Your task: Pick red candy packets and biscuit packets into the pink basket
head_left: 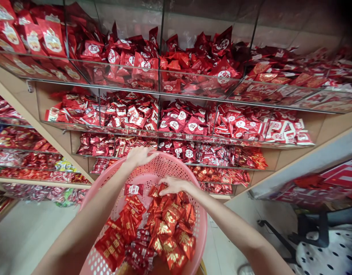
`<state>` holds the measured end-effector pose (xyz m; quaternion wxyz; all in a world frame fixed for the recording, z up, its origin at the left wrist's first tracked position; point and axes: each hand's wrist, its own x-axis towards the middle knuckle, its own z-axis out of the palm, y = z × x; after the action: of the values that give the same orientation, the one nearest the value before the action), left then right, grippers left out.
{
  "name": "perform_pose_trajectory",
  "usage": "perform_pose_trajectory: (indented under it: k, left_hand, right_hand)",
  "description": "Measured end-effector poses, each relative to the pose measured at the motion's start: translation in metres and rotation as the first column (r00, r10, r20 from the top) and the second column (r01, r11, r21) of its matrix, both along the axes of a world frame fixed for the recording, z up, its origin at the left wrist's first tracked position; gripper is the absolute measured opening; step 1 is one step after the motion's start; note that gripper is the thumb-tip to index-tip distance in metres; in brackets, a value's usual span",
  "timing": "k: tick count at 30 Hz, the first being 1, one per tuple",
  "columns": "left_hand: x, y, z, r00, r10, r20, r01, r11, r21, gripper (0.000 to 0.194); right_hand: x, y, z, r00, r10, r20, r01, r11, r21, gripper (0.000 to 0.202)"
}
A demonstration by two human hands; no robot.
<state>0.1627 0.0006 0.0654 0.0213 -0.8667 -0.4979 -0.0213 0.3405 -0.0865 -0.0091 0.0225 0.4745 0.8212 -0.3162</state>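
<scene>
Fingers of the left hand (138, 156) curl over the far rim of the pink basket (176, 163); inside it, the right hand (175, 185) touches gold-lettered packets (171, 221), grip unclear. A slipping rim could spill them.

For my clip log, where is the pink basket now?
In the head view, the pink basket is just left of lower centre, before the shelves; the left hand is on its far rim, the right hand inside.
</scene>
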Motion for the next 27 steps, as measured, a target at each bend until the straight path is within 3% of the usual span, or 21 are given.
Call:
perform_pose_trajectory:
  k: [5, 9, 14, 27]
  left_hand:
    - [0.002, -0.001, 0.0, 1.0, -0.005, 0.005, 0.005, 1.0, -0.005, 0.081]
    - [0.003, -0.001, 0.0, 1.0, -0.011, 0.004, 0.011, 1.0, 0.003, 0.08]
    - [0.002, -0.002, 0.0, 1.0, -0.01, 0.002, 0.01, 1.0, 0.003, 0.08]
    - [0.0, -0.006, 0.001, 1.0, -0.005, 0.011, 0.005, 1.0, 0.013, 0.083]
  right_hand:
    - [-0.005, -0.002, -0.002, 0.995, 0.021, -0.093, -0.019, 1.0, 0.023, 0.044]
    - [-0.01, -0.002, -0.006, 0.999, -0.028, -0.03, 0.029, 0.999, 0.033, 0.04]
    - [-0.009, -0.002, -0.006, 0.997, -0.009, -0.078, 0.007, 0.999, -0.034, 0.016]
    - [-0.02, 0.0, -0.011, 0.993, -0.083, -0.085, 0.088, 0.995, 0.057, 0.022]
